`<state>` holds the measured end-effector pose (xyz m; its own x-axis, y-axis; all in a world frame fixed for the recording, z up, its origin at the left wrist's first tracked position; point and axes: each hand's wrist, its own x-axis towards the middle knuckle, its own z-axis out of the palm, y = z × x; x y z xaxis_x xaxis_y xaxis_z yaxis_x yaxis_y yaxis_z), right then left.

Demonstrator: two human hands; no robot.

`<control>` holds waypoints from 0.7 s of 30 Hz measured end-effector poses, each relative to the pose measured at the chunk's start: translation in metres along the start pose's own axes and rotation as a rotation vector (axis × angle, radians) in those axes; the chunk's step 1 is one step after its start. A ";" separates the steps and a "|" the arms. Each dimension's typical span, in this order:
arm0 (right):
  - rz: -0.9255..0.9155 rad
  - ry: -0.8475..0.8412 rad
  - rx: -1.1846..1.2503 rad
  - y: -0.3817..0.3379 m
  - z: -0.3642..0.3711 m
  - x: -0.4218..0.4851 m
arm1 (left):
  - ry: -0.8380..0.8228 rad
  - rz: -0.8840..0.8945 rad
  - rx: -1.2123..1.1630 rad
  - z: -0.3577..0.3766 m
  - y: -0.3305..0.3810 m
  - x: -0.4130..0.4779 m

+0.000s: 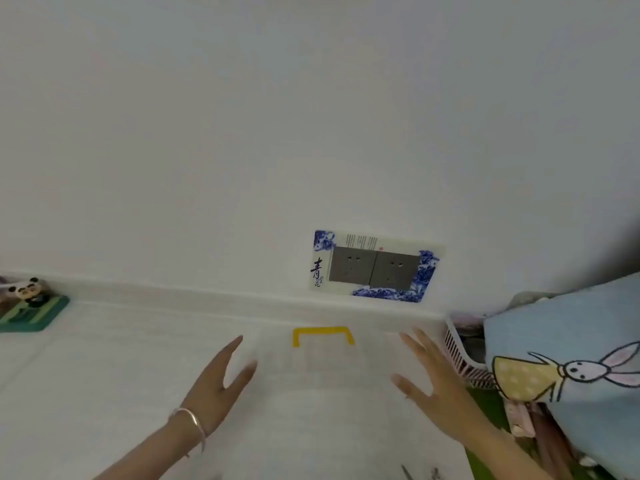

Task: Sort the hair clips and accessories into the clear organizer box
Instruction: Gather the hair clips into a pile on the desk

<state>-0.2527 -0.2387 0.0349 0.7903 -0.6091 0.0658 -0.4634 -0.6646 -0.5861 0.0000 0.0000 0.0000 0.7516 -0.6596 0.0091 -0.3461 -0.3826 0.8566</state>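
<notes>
The left hand (221,379) and right hand (427,382) are both spread, fingers straight, palms turned inward, holding nothing. They flank the clear organizer box (322,372), probably to take it by its side walls, though contact is unclear. The box sits by the table's (104,375) back edge, yellow handle (323,333) toward the wall. Small metallic pieces (407,474), perhaps clips, lie at the near edge; a basket (457,351) crowds the right edge.
</notes>
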 end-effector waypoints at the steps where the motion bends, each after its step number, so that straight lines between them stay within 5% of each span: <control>1: 0.004 -0.029 0.029 0.003 0.007 0.001 | -0.033 0.024 0.008 0.007 0.001 0.002; 9: 0.009 -0.092 0.213 0.033 0.065 0.014 | -0.106 0.092 -0.038 0.048 -0.015 0.014; 21: -0.060 0.095 0.329 0.046 0.100 0.001 | -0.079 0.225 -0.004 0.062 -0.035 0.024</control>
<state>-0.2331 -0.2267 -0.0728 0.7641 -0.6211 0.1741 -0.2507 -0.5346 -0.8070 -0.0051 -0.0424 -0.0616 0.6094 -0.7767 0.1591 -0.4976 -0.2184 0.8395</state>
